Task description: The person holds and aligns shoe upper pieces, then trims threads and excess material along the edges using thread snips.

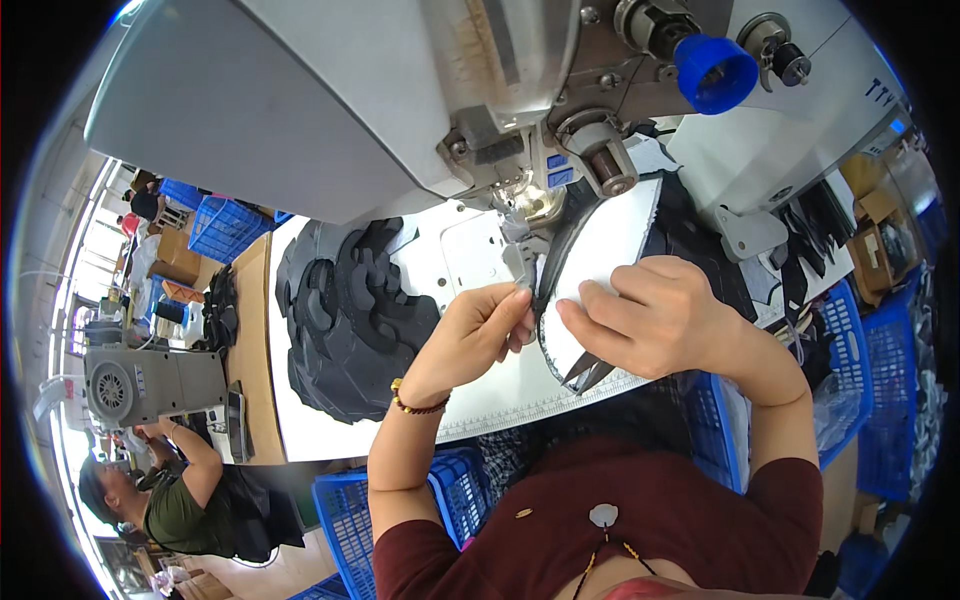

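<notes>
A curved white panel with a black edge strip (605, 240) lies beside the sewing machine's needle area (520, 225). My left hand (480, 330) is closed in a pinch, thumb against forefinger, at the panel's left edge near the presser foot; what the fingertips hold is too small to make out. Over the panel's right part is my right hand (650, 315), its fingers curled. Dark, pointed blades of scissors (588, 373) stick out beneath that hand, their handles hidden in the palm. Left of my left hand sits a pile of black cut pieces (345, 315).
The machine's grey head (270, 100) hangs over the white table (330, 435), which has a ruler along its front edge. Blue crates (345, 520) stand below. More black pieces (815, 230) lie at right. A co-worker (190, 490) sits at another machine (150, 385) on the left.
</notes>
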`<state>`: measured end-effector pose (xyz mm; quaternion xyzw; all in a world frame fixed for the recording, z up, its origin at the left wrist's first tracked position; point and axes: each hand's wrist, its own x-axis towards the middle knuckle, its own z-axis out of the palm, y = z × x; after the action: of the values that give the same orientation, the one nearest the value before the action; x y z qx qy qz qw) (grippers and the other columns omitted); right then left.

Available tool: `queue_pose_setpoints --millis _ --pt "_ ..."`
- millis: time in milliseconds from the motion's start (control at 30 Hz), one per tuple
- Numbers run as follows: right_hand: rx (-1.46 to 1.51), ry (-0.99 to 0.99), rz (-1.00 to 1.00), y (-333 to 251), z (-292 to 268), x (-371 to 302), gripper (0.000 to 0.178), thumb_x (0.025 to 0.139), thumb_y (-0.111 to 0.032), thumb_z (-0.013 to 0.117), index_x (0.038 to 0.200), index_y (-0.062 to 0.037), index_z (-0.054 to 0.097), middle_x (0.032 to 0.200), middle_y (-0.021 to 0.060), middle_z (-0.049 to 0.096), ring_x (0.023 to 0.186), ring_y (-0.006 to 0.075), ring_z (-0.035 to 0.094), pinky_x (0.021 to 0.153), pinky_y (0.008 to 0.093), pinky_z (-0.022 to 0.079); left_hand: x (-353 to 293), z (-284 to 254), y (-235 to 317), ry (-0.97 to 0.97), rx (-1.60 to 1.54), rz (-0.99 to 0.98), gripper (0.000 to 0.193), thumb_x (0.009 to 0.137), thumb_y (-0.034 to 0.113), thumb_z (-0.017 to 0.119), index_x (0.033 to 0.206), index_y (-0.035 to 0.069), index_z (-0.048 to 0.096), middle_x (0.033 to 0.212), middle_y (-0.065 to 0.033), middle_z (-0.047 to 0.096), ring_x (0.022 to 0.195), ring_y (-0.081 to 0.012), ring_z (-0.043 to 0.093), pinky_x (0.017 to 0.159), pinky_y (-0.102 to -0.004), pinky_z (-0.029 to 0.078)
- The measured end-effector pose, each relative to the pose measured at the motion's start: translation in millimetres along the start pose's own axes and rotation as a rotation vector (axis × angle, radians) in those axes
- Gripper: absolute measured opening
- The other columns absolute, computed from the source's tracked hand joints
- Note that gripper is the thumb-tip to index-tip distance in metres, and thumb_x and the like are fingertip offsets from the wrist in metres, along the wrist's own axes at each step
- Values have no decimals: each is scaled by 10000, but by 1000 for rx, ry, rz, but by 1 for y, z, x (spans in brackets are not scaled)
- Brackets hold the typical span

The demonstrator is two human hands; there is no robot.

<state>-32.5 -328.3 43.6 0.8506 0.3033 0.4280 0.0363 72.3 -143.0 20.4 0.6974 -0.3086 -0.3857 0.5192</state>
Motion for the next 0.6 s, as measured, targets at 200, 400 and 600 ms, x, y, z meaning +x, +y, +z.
queue_pose_setpoints --millis 200,400,600 --pt "33 -19 113 11 9 -16 191 575 -110 571 758 -63 600 622 -21 470 519 95 474 417 210 370 2 12 -16 209 -199 321 299 910 222 443 697 29 527 594 31 472 509 -25 374 458 -169 298" --pt "326 -8 261 16 27 -31 260 564 -73 639 820 -66 600 702 6 526 553 135 534 445 245 414 8 22 -24 271 -183 357 303 914 195 426 685 14 507 584 38 424 539 -29 346 490 -177 285" --pt "783 -217 485 30 -11 -18 476 617 -297 713 978 -29 558 843 78 557 696 226 574 572 303 450 3 32 -20 297 -73 334 286 914 155 400 694 6 509 568 19 424 539 -49 360 496 -201 311"
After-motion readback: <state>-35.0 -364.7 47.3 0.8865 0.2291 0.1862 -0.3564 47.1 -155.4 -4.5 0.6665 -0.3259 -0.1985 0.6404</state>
